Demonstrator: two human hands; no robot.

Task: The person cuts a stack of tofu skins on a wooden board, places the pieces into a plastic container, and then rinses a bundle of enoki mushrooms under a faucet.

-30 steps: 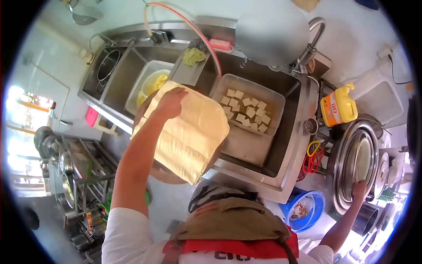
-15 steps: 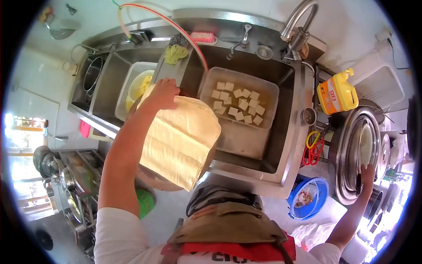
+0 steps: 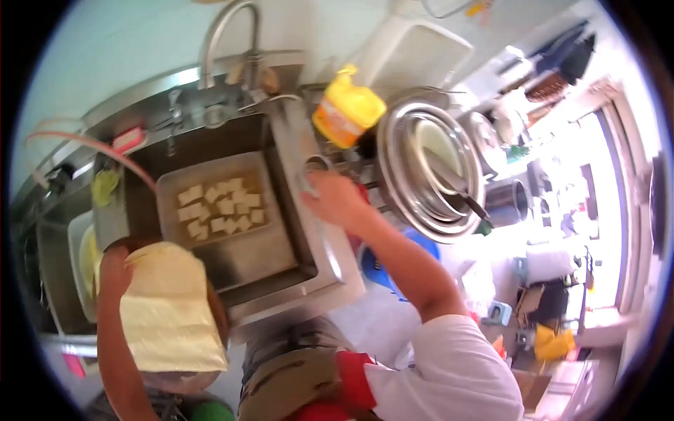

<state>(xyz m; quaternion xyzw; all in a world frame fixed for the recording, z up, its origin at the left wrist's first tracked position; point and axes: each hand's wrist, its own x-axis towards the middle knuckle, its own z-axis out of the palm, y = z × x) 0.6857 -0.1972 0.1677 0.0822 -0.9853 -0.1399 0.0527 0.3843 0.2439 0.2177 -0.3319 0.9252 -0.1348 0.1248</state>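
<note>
My left hand (image 3: 116,270) is at the upper left edge of a pale yellow folded sheet (image 3: 165,309), fingers bent over that corner; I cannot tell whether they pinch the sheet or merely rest on it. The sheet lies on a round board (image 3: 219,319), covering most of it, so that the wood shows mainly along the right side and below. Sheet and board sit at the near side of the sink (image 3: 337,270), to the left of my body.

My right hand (image 3: 337,200) is over the right rim of the sink, its thumb standing apart from the fingers, with nothing that I can see gripped between them. Just beyond it on the rim is a small round metal cup (image 3: 318,163), partly hidden; blur keeps me from telling whether I touch it.

In the basin between my hands, a translucent tray (image 3: 210,170) holds white cubes (image 3: 226,205) in shallow liquid. A yellow jug (image 3: 347,109) stands past the right rim, and beside it are nested metal bowls (image 3: 393,182) with a dark-handled knife (image 3: 476,205) lying across them. A blue bucket (image 3: 421,245) shows beneath my right forearm. Toward the left, a green cloth (image 3: 105,186) lies on the divider, near a red brush (image 3: 128,140).
</note>
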